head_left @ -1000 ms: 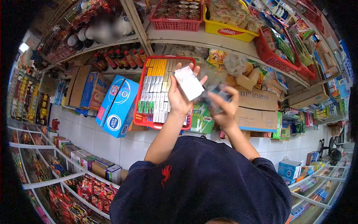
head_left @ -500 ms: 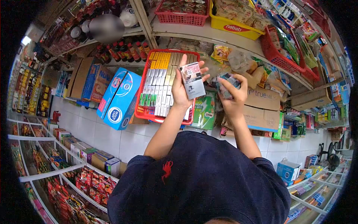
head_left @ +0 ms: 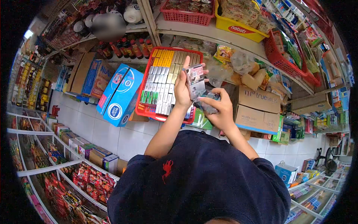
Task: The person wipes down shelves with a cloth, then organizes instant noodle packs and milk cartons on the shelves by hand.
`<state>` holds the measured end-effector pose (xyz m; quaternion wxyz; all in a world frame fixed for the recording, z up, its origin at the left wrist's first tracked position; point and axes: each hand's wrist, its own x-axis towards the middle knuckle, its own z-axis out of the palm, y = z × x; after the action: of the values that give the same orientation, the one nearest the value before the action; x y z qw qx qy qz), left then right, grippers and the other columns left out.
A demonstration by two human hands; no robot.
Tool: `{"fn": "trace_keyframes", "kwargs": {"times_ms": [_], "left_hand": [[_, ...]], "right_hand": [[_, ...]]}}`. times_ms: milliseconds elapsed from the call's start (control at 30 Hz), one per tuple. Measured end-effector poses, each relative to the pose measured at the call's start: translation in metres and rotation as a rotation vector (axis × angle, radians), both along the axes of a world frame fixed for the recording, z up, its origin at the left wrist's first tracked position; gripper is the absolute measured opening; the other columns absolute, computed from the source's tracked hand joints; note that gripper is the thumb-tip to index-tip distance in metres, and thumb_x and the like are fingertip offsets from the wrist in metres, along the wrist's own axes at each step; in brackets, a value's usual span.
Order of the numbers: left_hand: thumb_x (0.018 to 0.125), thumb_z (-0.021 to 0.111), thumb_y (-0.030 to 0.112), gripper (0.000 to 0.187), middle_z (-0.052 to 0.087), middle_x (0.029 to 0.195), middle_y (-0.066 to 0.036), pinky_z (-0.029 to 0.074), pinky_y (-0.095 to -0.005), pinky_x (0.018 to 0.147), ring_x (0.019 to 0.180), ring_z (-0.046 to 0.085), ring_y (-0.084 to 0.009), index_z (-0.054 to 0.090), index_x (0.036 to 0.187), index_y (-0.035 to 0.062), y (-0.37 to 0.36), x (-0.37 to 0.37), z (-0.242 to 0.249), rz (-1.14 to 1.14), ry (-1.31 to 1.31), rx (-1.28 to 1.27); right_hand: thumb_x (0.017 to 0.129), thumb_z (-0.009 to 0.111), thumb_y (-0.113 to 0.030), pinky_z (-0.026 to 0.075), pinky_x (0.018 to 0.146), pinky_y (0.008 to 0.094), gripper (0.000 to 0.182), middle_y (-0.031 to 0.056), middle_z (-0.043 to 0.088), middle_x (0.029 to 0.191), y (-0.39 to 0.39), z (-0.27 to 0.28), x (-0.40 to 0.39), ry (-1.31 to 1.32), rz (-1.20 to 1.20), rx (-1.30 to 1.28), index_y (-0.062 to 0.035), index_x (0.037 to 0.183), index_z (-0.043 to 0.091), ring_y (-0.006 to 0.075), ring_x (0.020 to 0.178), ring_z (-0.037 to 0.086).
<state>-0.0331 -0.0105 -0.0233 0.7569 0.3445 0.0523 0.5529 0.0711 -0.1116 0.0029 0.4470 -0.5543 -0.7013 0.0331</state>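
Upright on my left hand [head_left: 182, 89] rests a small flat pack [head_left: 194, 76] with a picture on its upper part, held with the thumb at its edge. My right hand [head_left: 218, 108] grips a crumpled dark cloth [head_left: 207, 101], which touches the lower end of the pack. Behind my left hand stands a red basket [head_left: 150, 117] filled with rows of small yellow, gold, silver, white and green-marked packs.
A blue carton [head_left: 120, 95] stands left of the basket, and a brown carton [head_left: 257, 112] lies to the right. Above are shelves with a red basket [head_left: 186, 17] and a yellow bin [head_left: 240, 31]. Racks of packets [head_left: 93, 183] line the lower left.
My right hand has moved left and down with the cloth, from beside the pack onto its lower end. The pack is now tilted more steeply in my left hand.
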Motion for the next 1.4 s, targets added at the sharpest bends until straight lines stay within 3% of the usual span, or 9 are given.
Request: {"fn": "trace_keyframes", "kwargs": {"times_ms": [267, 533, 600, 867, 1000, 1167, 1267, 1367, 1400], "left_hand": [[0.092, 0.028, 0.042, 0.061, 0.046, 0.118, -0.023, 0.045, -0.0384, 0.085, 0.101, 0.053, -0.0285, 0.013, 0.136, 0.0033, -0.008, 0.009, 0.008, -0.003, 0.049, -0.018], [0.090, 0.030, 0.046, 0.064, 0.047, 0.117, -0.023, 0.049, -0.0387, 0.079, 0.100, 0.054, -0.0287, 0.014, 0.137, 0.0050, 0.003, -0.001, 0.004, -0.002, 0.009, -0.009], [0.090, 0.030, 0.046, 0.064, 0.047, 0.117, -0.023, 0.049, -0.0395, 0.078, 0.100, 0.054, -0.0290, 0.015, 0.136, 0.0050, 0.002, -0.002, 0.005, 0.007, 0.018, -0.017], [0.092, 0.028, 0.043, 0.058, 0.046, 0.119, -0.024, 0.040, -0.0398, 0.090, 0.102, 0.052, -0.0299, 0.021, 0.133, 0.0028, -0.006, 0.004, 0.012, -0.003, 0.038, -0.023], [0.091, 0.029, 0.043, 0.057, 0.048, 0.115, -0.022, 0.047, -0.0393, 0.082, 0.099, 0.054, -0.0290, 0.022, 0.134, 0.0054, 0.003, -0.001, 0.003, -0.017, -0.021, -0.069], [0.090, 0.031, 0.044, 0.057, 0.052, 0.108, -0.021, 0.052, -0.0386, 0.068, 0.083, 0.060, -0.0284, 0.026, 0.131, 0.0050, 0.011, -0.012, -0.004, -0.005, -0.016, -0.110], [0.090, 0.029, 0.048, 0.058, 0.058, 0.097, -0.018, 0.053, -0.0339, 0.063, 0.078, 0.061, -0.0254, 0.029, 0.131, 0.0070, 0.014, -0.012, -0.010, -0.068, 0.135, 0.000], [0.090, 0.031, 0.045, 0.059, 0.057, 0.101, -0.017, 0.051, -0.0299, 0.068, 0.080, 0.061, -0.0220, 0.029, 0.131, 0.0026, 0.004, -0.011, 0.006, 0.007, 0.308, 0.102], [0.090, 0.032, 0.044, 0.059, 0.058, 0.101, -0.016, 0.049, -0.0283, 0.071, 0.083, 0.060, -0.0200, 0.028, 0.131, 0.0010, 0.001, -0.013, 0.013, 0.014, 0.508, 0.242]], "right_hand": [[0.051, 0.067, -0.004, 0.045, 0.071, 0.0336, 0.043, 0.0136, 0.052, 0.093, 0.021, 0.037, 0.001, 0.063, -0.152, 0.107, -0.0181, 0.092, 0.066, 0.0294, 0.085, 0.053], [0.055, 0.069, -0.006, 0.045, 0.072, 0.0336, 0.037, 0.0118, 0.052, 0.093, 0.000, 0.011, 0.000, -0.021, -0.046, -0.085, -0.0186, 0.091, 0.066, 0.0282, 0.087, 0.054], [0.054, 0.069, -0.006, 0.044, 0.074, 0.0328, 0.039, 0.0122, 0.052, 0.093, 0.001, 0.015, 0.008, 0.099, 0.046, -0.187, -0.0172, 0.091, 0.066, 0.0286, 0.088, 0.054], [0.053, 0.068, -0.004, 0.043, 0.076, 0.0338, 0.042, 0.0132, 0.051, 0.093, 0.025, 0.046, 0.004, 0.121, -0.096, 0.065, -0.0158, 0.093, 0.065, 0.0296, 0.089, 0.052], [0.053, 0.068, -0.005, 0.044, 0.076, 0.0356, 0.042, 0.0120, 0.050, 0.095, 0.016, 0.021, -0.002, 0.015, -0.044, -0.073, -0.0162, 0.093, 0.064, 0.0299, 0.090, 0.052], [0.056, 0.066, -0.007, 0.043, 0.078, 0.0352, 0.039, 0.0118, 0.051, 0.095, 0.002, -0.003, 0.014, 0.069, 0.057, -0.282, -0.0153, 0.093, 0.064, 0.0296, 0.091, 0.052], [0.058, 0.061, -0.008, 0.041, 0.082, 0.0339, 0.038, 0.0124, 0.050, 0.095, 0.003, 0.010, 0.031, 0.181, 0.078, -0.268, -0.0108, 0.096, 0.063, 0.0279, 0.093, 0.051], [0.057, 0.061, -0.008, 0.039, 0.085, 0.0336, 0.043, 0.0145, 0.050, 0.097, 0.008, 0.040, 0.041, 0.172, 0.021, -0.150, -0.0106, 0.100, 0.061, 0.0291, 0.097, 0.049], [0.057, 0.062, -0.008, 0.040, 0.085, 0.0341, 0.044, 0.0141, 0.049, 0.098, 0.009, 0.048, 0.043, 0.146, -0.016, -0.089, -0.0119, 0.101, 0.061, 0.0288, 0.097, 0.049]]}}
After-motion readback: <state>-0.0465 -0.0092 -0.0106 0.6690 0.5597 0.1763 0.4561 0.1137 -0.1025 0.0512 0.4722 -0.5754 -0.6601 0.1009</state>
